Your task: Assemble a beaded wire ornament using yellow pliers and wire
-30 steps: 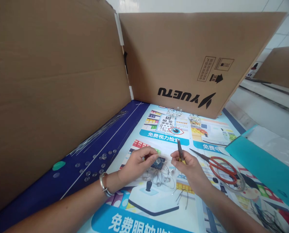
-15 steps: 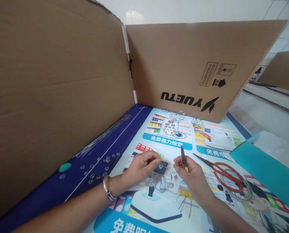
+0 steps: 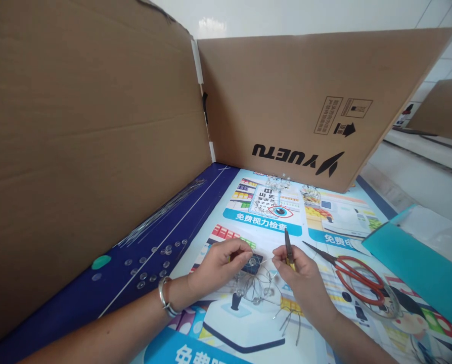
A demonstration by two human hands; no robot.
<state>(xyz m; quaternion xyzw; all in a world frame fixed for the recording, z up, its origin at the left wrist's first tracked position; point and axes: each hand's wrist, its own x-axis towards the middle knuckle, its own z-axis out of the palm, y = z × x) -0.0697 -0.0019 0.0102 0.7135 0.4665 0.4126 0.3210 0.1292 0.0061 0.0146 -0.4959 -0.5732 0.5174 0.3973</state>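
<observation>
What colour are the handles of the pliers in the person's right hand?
The pliers' handles are yellow, best seen in the head view.

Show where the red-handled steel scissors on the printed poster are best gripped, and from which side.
Take the red plastic finger loops from the right side: they lie flat and open there, while the pointed steel blades aim left toward the right hand.

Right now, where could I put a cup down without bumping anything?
Best is the bare poster just above the hands, below the blue banner. It's crowded around the left hand and right hand, with wired beads, pliers and red-handled scissors.
</observation>
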